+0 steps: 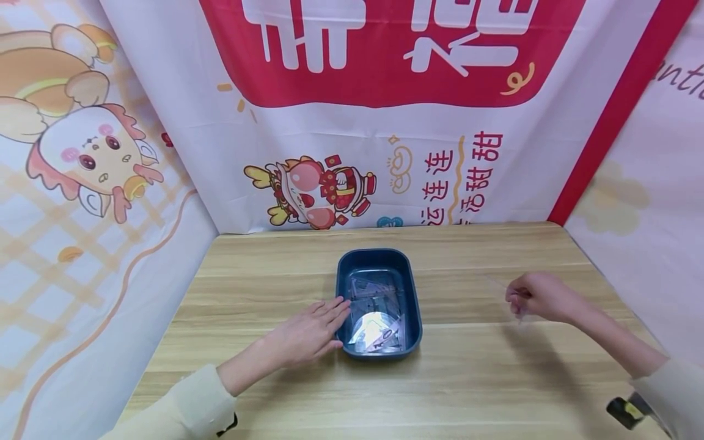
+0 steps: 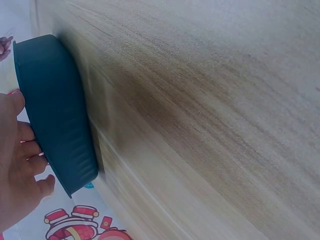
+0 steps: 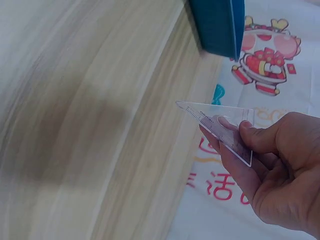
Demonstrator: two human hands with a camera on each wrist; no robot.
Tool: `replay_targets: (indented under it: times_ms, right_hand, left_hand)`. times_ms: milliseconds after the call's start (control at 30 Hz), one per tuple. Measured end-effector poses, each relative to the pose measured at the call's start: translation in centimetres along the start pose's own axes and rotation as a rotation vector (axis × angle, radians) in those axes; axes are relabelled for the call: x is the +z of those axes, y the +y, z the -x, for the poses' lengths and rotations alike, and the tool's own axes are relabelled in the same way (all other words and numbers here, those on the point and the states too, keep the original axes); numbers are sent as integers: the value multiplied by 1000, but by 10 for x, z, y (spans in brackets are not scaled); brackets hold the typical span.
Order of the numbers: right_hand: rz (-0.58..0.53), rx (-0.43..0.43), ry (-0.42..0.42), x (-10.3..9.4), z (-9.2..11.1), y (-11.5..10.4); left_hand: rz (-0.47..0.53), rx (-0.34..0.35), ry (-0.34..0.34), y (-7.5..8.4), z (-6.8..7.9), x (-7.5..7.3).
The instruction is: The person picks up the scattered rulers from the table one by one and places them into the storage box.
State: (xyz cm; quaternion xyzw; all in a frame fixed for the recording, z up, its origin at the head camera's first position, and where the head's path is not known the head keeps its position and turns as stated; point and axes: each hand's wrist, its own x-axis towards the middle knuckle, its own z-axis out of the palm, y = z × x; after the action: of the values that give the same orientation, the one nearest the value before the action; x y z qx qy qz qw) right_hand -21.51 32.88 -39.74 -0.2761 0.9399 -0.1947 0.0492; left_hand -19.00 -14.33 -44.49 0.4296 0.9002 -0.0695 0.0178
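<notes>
A dark blue-green plastic bin [image 1: 416, 305] stands on the table and holds several clear set squares [image 1: 379, 290]. My left hand [image 1: 313, 330] lies against its left side, the extended fingertips at the rim. In the left wrist view that hand [image 2: 22, 165] reaches along the bin's outer wall [image 2: 57, 115]. Off to the right of the bin, my right hand [image 1: 541, 297] is raised over the table. Between thumb and fingers it pinches a transparent set square [image 3: 225, 125] with ruled markings, its sharp corner pointing away from the hand.
The wood-grain table [image 1: 264, 269] meets a printed cloth backdrop [image 1: 192, 134] along its far edge. More printed cloth hangs at the left and right sides. A dark device [image 1: 625, 412] sits by the right sleeve.
</notes>
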Motion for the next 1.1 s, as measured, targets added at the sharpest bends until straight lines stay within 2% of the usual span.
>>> replay_targets:
  times_ms: [367, 700, 933, 1100]
  right_hand:
    - [-16, -3, -12, -3, -18, -34]
    - [-122, -24, -34, -1, -39, -55]
    - [-233, 37, -122, -1, -54, -72]
    - [-296, 39, -156, 1, -66, -85]
  left_hand:
    - [12, -13, -17, 1, 0, 0]
    - [4, -7, 3, 0, 0, 2]
    - [-8, 2, 9, -1, 0, 3]
    - [-10, 9, 15, -1, 0, 2]
